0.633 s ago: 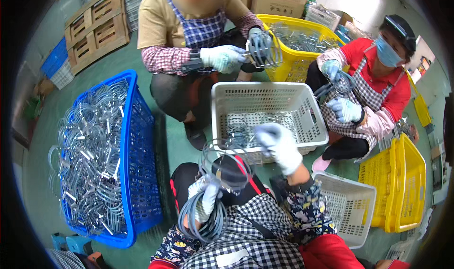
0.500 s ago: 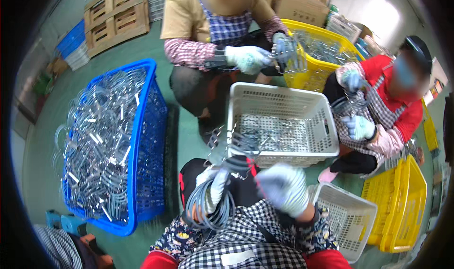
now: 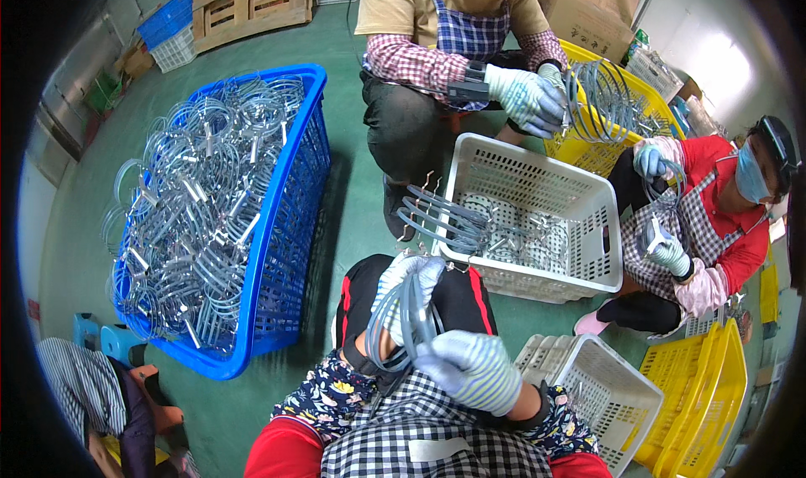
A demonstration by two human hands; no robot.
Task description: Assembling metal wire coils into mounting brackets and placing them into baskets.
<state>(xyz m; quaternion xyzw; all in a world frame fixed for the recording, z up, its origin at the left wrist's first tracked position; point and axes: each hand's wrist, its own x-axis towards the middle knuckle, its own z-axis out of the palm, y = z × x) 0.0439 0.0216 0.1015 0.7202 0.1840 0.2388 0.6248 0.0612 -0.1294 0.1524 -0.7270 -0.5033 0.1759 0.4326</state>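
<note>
My left hand [image 3: 405, 293], in a striped white glove, is closed round a bundle of grey wire hoops [image 3: 409, 331] above my lap. The gloved fingers of my right hand [image 3: 474, 373] are bent against the lower right side of the bundle, partly hidden behind it. Just beyond my knees, more grey hoops [image 3: 441, 217] with bent metal ends lie across the left rim of a white perforated crate [image 3: 537, 154]. Several loose hoops and metal pieces lie inside that crate.
A blue basket [image 3: 290, 226] heaped with hoops stands at left. Opposite, a co-worker's gloved hand [image 3: 529, 100] holds hoops before a yellow tub [image 3: 579, 54]. Another co-worker [image 3: 714, 201] at right handles hoops. White crates [image 3: 604, 386] and yellow crates [image 3: 697, 394] stand at near right.
My right hand has moved left and down onto the bundle from out to the right. The whole view has shifted. The co-worker opposite now holds the hoops spread over the yellow tub.
</note>
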